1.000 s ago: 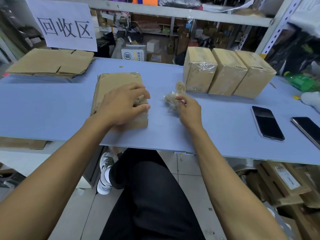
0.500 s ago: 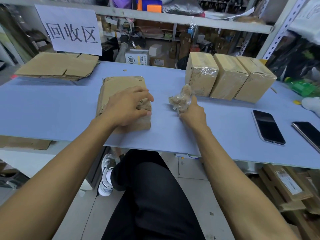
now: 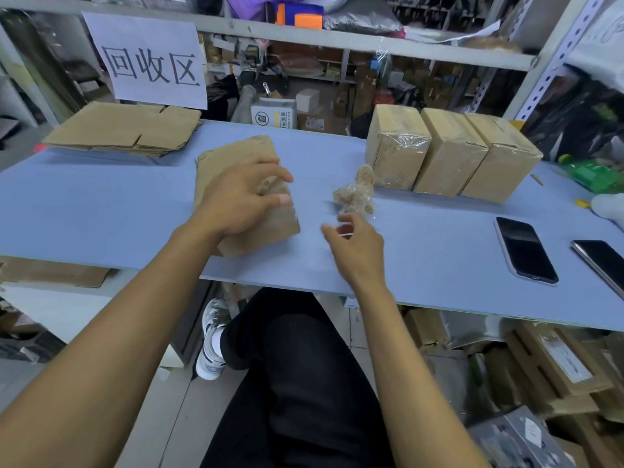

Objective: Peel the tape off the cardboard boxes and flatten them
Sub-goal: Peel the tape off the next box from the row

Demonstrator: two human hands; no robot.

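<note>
a: so, where does the flattened box [image 3: 236,184] lie?

b: on the blue table [image 3: 101,211], at about 11 o'clock from the middle, its near corner close to the front edge. the left hand [image 3: 236,201] rests on it, fingers spread and fairly straight, pressing down; that grip pinches nothing.

a: and the right hand [image 3: 358,244]?

b: it hangs just above the table at 12 o'clock, fingers loosely curled and parted, grip holding nothing. the wad of peeled tape [image 3: 356,194] lies just beyond its fingertips, apart from them.

a: room to move?

b: bare blue surface runs between the two hands and along the front edge toward 3 o'clock, up to two phones [image 3: 525,249] lying flat near that edge. three taped boxes [image 3: 449,150] stand side by side, touching, at 1 o'clock near the back edge. a stack of flattened cardboard [image 3: 125,128] sits at 10 o'clock, at the far left corner.

a: the room itself?

b: metal shelving [image 3: 371,40] crowded with goods behind the table, a paper sign [image 3: 148,62] hanging from it above the stack. more cardboard lies on the floor below at 4 o'clock, beside the person's dark-trousered leg [image 3: 304,383].
</note>
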